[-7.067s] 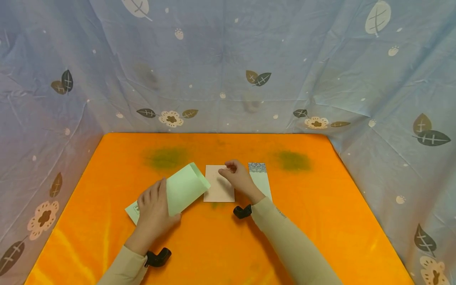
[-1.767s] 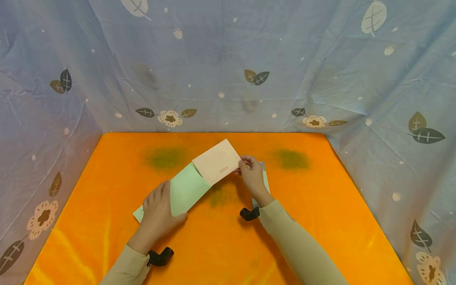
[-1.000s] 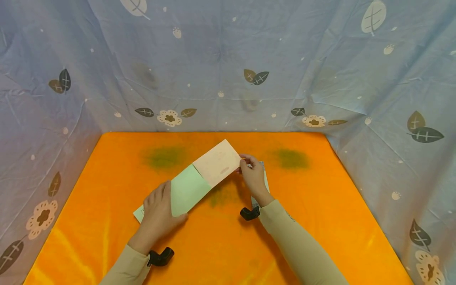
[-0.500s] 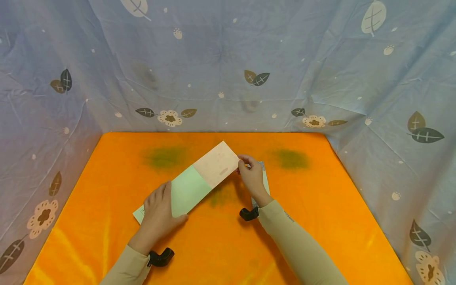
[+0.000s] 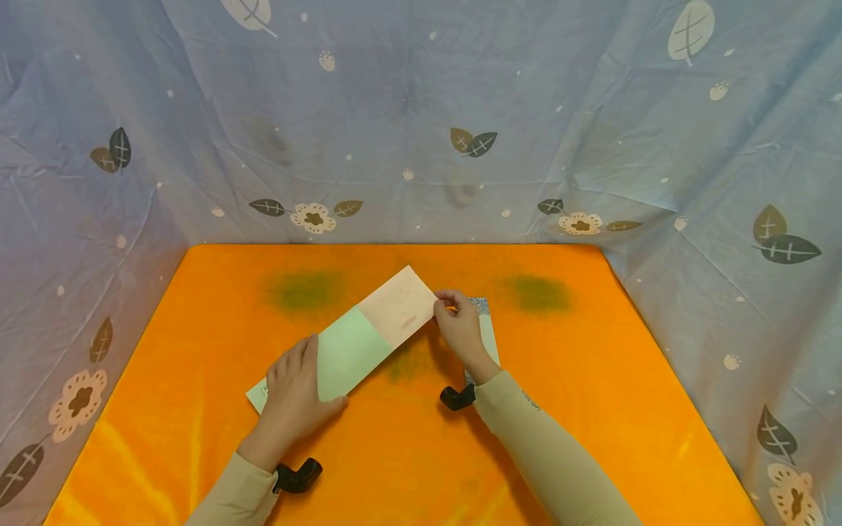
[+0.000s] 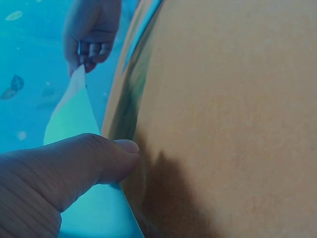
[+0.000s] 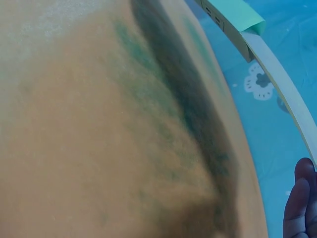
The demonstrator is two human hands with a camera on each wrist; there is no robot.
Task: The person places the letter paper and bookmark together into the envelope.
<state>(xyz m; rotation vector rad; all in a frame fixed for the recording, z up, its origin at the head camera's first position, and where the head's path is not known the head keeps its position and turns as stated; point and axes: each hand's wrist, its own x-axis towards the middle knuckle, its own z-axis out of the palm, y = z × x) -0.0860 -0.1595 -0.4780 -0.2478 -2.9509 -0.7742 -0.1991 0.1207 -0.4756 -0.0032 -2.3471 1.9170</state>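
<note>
My left hand [image 5: 292, 387] grips a pale green envelope [image 5: 350, 352] across its lower half, thumb over the near edge, fingers on the far side. A cream-pink card [image 5: 400, 303] reaches partly into the envelope's mouth, its outer part showing. At the card's right corner my right hand [image 5: 463, 332] pinches it between thumb and fingers. Seen from the right wrist, the card [image 7: 287, 89] bows slightly between the fingertips [image 7: 299, 203] and the envelope [image 7: 240, 15]. Both are tilted, their right end raised over the table with a shadow below.
Behind the right hand lies a narrow pale paper piece [image 5: 489, 342] with a blue lace-like pattern at its end. An orange cloth [image 5: 395, 467] covers the table. Blue patterned curtains [image 5: 408, 109] surround it at the back and sides.
Earlier the card lay on the table, the right hand over it. It was then lifted to the envelope's mouth. Over the last second the right hand has moved it slightly down-left, further in.
</note>
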